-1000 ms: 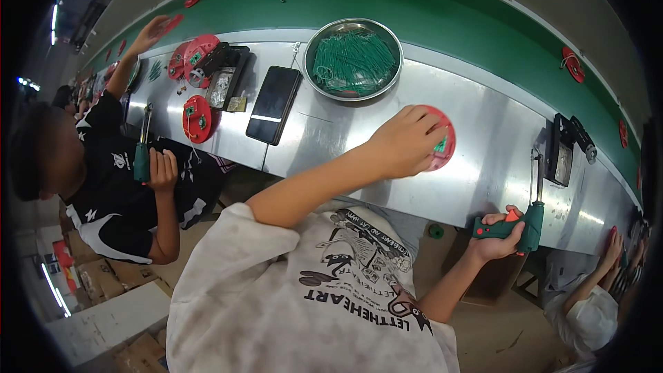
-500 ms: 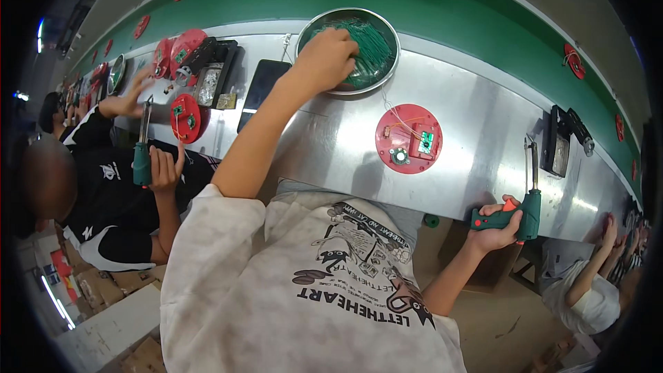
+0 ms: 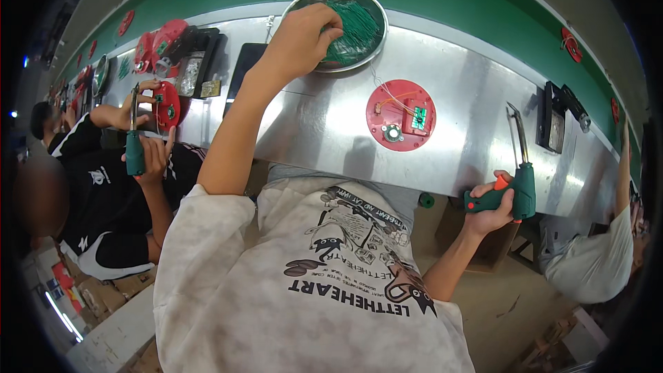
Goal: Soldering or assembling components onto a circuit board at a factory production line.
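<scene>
Green wires (image 3: 358, 27) in bowl (image 3: 356, 64) beside curled left fingers (image 3: 333, 19), pinch unclear; right fingers (image 3: 482, 190) around soldering gun (image 3: 525, 193).

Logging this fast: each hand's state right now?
Left hand: fingers curled at the green wires; whether gripping any cannot be told.
Right hand: closed around the soldering gun.

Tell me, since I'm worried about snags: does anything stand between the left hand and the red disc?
Yes: seen from above, the near rim of the metal bowl lies between the left hand and the red disc. Thin white wires also reach from the disc up toward that rim.
</scene>
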### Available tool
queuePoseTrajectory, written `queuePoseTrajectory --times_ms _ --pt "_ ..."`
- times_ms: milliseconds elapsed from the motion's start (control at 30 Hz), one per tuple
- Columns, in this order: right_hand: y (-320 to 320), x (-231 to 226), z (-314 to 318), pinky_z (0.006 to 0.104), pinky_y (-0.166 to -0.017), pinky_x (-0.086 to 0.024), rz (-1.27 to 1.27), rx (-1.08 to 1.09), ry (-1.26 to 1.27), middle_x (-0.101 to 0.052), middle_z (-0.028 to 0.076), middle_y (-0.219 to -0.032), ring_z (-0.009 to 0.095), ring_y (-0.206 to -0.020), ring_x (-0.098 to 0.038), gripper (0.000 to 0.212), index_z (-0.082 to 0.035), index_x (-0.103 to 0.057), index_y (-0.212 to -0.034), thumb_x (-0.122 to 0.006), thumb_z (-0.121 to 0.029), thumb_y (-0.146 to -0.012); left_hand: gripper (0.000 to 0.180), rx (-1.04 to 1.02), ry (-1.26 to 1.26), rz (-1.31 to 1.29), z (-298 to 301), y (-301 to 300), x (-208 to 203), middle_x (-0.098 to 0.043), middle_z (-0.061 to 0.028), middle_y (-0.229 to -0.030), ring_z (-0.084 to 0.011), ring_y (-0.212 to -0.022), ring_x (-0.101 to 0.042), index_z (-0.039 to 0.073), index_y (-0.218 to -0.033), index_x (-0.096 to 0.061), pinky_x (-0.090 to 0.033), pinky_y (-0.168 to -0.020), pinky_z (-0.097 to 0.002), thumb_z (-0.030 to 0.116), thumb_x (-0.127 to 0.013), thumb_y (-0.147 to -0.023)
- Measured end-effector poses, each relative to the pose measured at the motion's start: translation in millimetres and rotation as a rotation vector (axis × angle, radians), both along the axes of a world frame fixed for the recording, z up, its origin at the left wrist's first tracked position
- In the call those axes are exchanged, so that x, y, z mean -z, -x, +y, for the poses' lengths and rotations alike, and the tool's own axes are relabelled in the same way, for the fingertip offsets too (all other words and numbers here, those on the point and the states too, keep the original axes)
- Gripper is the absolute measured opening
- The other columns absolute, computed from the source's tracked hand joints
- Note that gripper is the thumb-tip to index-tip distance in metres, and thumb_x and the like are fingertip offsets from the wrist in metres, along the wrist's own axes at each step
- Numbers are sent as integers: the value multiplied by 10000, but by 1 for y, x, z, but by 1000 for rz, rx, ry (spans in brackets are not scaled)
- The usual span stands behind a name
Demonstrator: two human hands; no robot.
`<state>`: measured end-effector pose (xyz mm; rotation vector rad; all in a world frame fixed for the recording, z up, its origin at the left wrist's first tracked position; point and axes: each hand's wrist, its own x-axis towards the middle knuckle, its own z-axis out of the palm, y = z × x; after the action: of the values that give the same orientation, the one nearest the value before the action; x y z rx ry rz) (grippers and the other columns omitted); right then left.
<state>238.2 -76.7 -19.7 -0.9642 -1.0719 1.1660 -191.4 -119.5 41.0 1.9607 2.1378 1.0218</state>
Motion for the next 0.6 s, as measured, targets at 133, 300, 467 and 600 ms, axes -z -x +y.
queuePoseTrajectory --times_ms 133,300,467,600 --pt "-4 -7 -22 318 -467 -499 -89 -224 -130 -632 231 -1088 204 -530 -603 474 132 -506 -1257 -542 -243 -969 87 120 -53 -271 -22 -68 -15 -688 -161 -899 -350 -814 -669 -9 -951 -650 -525 -723 -395 55 -663 -893" --pt "4 -19 -44 292 -519 -485 -286 -429 -103 -652 225 -1093 205 -588 -615 473 106 -550 -1290 -616 -201 -937 106 161 -114 -325 -34 -128 30 -671 -148 -865 -327 -771 -656 13 -944 -659 -528 -685 -393 40 -680 -844" --pt "2 -21 -50 294 -542 -502 -249 -473 20 -690 192 -1042 181 -602 -625 355 91 -611 -1217 -631 -75 -904 112 117 -243 -142 -29 -145 61 -653 -110 -825 -295 -727 -638 34 -912 -655 -530 -649 -387 35 -687 -805" --pt "4 -22 -49 291 -552 -517 -207 -477 73 -725 167 -962 155 -589 -637 250 87 -679 -1107 -632 35 -867 99 94 -296 -95 -26 -148 63 -656 -111 -804 -293 -704 -633 15 -883 -657 -523 -636 -391 10 -696 -792"
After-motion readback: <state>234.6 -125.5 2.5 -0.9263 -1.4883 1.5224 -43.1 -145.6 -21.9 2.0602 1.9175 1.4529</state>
